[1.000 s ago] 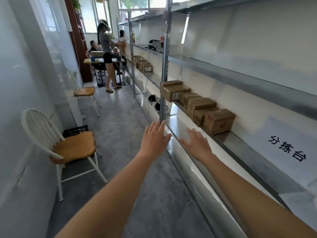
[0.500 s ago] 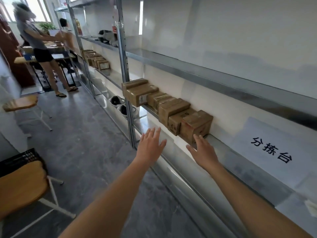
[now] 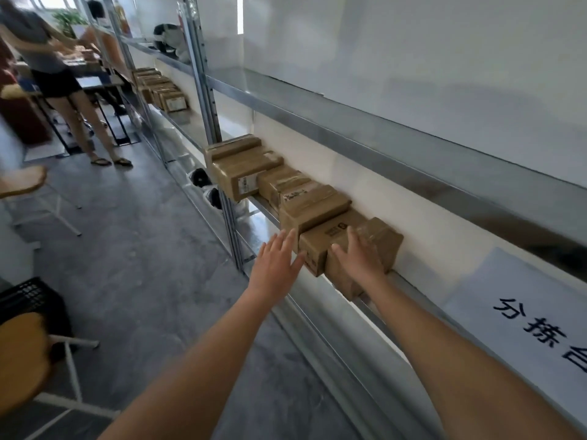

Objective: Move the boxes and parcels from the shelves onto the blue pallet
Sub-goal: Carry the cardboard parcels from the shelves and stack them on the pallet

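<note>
My right hand (image 3: pixel 357 257) lies flat on the nearest cardboard box (image 3: pixel 378 249), fingers spread over its front top edge and resting there rather than curled round it. My left hand (image 3: pixel 274 265) hangs in the air just left of the row with its fingers straight and loosely fanned, holding nothing; the fingertips reach almost to the second box (image 3: pixel 330 239), though I cannot tell whether they touch it. That nearest box sits at the near end of a row of brown boxes (image 3: pixel 273 182) lined up along the middle metal shelf (image 3: pixel 422 290), pressed close to one another and to the white wall behind. The farthest box of this row (image 3: pixel 246 174) juts past the upright post (image 3: pixel 206 100) and shows a white label on its end. Beyond the post, a second group of boxes (image 3: pixel 162 90) rests on the same shelf level. A white sheet with black characters (image 3: pixel 540 315) hangs on the wall to my right. Across the grey floor to my left stand a wooden-seated chair (image 3: pixel 22 360) and a black crate (image 3: pixel 31 300), and another person (image 3: pixel 50 68) stands at a table far down the aisle.
</note>
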